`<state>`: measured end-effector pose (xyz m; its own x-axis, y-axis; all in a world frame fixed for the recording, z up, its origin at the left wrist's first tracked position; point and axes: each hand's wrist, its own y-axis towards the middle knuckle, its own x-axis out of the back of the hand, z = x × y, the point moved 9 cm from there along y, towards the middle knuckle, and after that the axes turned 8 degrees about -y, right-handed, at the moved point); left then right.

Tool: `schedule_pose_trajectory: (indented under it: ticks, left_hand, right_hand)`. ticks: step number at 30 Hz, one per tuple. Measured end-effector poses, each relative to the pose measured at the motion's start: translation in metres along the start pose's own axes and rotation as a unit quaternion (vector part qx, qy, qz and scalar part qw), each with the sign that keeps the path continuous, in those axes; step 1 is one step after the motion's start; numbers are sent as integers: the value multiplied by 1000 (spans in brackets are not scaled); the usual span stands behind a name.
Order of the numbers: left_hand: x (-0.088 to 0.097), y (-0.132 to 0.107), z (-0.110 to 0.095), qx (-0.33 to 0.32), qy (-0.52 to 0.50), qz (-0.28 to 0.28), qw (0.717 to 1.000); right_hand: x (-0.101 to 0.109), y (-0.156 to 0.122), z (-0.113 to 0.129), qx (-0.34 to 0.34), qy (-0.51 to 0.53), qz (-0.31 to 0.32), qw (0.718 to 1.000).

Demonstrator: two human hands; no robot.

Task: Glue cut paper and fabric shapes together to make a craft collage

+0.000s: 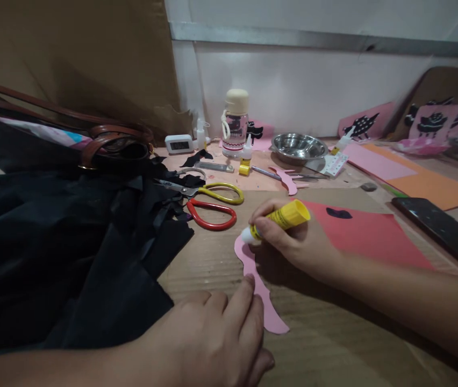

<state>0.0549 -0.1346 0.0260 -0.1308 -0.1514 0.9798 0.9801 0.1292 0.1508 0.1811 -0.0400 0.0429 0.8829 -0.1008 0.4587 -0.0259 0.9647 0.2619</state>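
My right hand (pixel 289 239) is closed around a yellow glue stick (pixel 283 217), whose white tip presses on the upper end of a wavy pink paper strip (pixel 259 287) lying on the cardboard-covered table (pixel 334 333). My left hand (pixel 221 333) rests near the front edge, fingers curled, with a fingertip holding down the middle of the strip. A red paper sheet (pixel 370 234) with a black blob lies just right of my right hand.
Two pairs of scissors (pixel 208 204), red- and yellow-handled, lie left of the glue stick. Black fabric (pixel 71 258) and a bag fill the left side. Further back stand a bottle (pixel 236 123), a steel bowl (pixel 298 146) and pink and orange papers. A dark phone (pixel 441 228) lies right.
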Motion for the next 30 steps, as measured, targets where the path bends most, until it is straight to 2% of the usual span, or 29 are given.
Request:
schedule_pose_trajectory:
  ticks: [5,10,12,14,18,22,24,30]
  left_hand:
    - [-6,0,2,15,-27,-28,999]
    - [-7,0,1,21,-29,-55,998]
    - [-7,0,0,18,-19,-53,998]
    - [-5,0,1,20,-21,-50,998]
    - [2,-2,4,30,-36,-43,998]
    - [5,-3,6,27,-37,-33,998]
    - [3,-3,6,21,-33,-26,999]
    - [-3,0,7,11,-34,-9,999]
  right_hand:
    - [-19,-6,2,8,-41,81,996]
    - [-31,-5,-12,-59,-50,110,991]
    - [-25,-1,-11,-41,-82,78,993]
    - [-14,3,-3,4,-97,27,995]
    - [14,6,4,61,-61,-65,994]
    - [27,7,2,61,-12,-97,993]
    - [22,7,0,42,2,-75,996]
    - [-6,4,-8,-36,22,44,998]
